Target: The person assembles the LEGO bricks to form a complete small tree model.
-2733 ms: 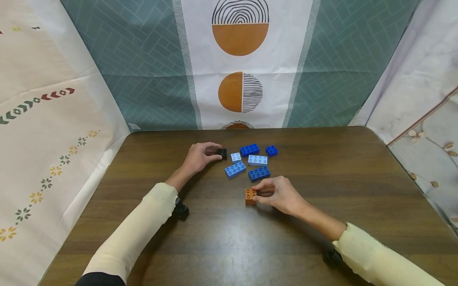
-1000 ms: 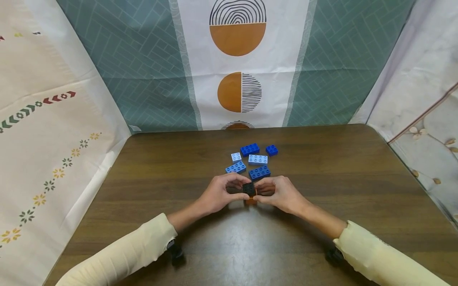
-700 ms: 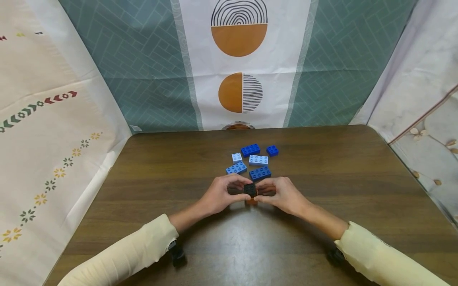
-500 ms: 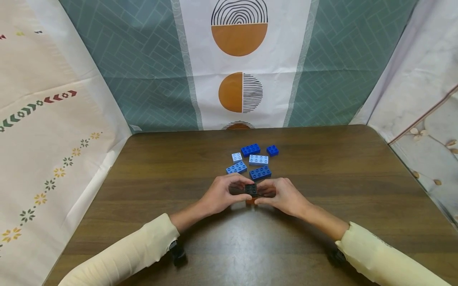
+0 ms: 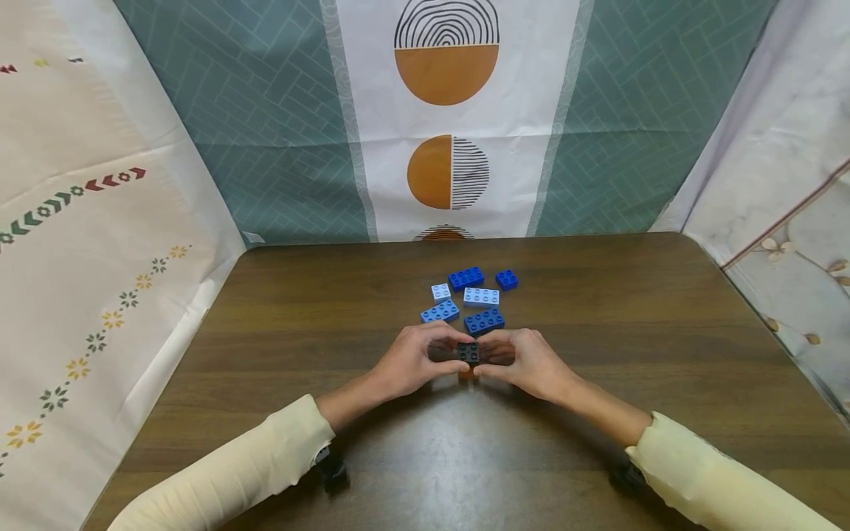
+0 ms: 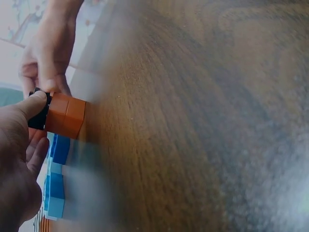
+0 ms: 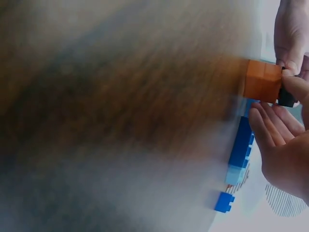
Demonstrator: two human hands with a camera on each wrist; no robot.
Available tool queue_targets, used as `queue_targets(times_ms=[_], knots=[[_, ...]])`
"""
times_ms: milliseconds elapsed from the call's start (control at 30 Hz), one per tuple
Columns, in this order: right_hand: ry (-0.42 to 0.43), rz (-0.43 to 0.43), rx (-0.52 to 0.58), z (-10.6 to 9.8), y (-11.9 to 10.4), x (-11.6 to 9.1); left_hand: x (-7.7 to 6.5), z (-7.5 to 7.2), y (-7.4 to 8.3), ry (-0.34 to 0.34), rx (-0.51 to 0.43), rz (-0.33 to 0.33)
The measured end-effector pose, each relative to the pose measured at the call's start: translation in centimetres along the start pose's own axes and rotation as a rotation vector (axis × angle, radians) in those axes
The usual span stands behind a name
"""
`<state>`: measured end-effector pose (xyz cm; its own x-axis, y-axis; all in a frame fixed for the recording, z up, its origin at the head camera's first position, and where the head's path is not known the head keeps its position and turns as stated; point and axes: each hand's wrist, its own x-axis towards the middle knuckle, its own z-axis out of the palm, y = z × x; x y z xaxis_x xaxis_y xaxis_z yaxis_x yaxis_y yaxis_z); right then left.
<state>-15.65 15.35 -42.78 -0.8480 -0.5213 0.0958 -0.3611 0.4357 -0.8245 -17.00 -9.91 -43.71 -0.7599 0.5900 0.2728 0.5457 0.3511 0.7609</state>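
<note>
A small black toy brick [image 5: 468, 352], with four studs showing, sits on an orange block [image 6: 66, 116] in the middle of the table. A seam runs across the orange block in the left wrist view. From the left, my left hand [image 5: 408, 359] pinches the black brick, its thumb [image 6: 37, 100] on the near side. My right hand [image 5: 527, 361] pinches the stack from the right. In the right wrist view its thumb [image 7: 295, 86] lies over the black brick, close to the orange block [image 7: 263, 81]. The fingers' contact on the far side is partly hidden.
Just beyond the hands lie several loose bricks: a dark blue brick [image 5: 484, 321], a mid-blue one [image 5: 440, 312], a pale blue one [image 5: 481, 297], a small pale one [image 5: 441, 293], and two bright blue ones [image 5: 466, 278]. A wooden table [image 5: 299, 295] carries everything; patterned cloths surround it.
My left hand has brought the black brick from the back left onto the orange block. Over the last second the black brick has turned straighter and sits level. The right hand stayed in place.
</note>
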Motion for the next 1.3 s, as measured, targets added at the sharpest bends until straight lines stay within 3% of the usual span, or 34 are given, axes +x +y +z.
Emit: queue_targets(times_ms=[167, 400, 700, 967, 1300], knots=[[0.084, -0.028, 0.019, -0.39, -0.59, -0.32, 0.21, -0.07, 0.35, -0.015, 0.028, -0.019], [0.112, -0.048, -0.034, -0.54, -1.08, -0.44, 0.13, 0.22, 0.5, 0.004, 0.041, -0.05], [0.108, -0.052, -0.036, -0.56, -0.88, -0.18, -0.19, 0.78, 0.12, 0.071, -0.003, -0.074], [0.071, -0.025, 0.011, -0.73, -0.77, 0.0, -0.12, 0.65, 0.55, 0.059, 0.019, -0.09], [0.044, -0.06, 0.016, -0.95, -0.79, 0.38, -0.07, 0.64, 0.74, 0.071, 0.015, -0.106]])
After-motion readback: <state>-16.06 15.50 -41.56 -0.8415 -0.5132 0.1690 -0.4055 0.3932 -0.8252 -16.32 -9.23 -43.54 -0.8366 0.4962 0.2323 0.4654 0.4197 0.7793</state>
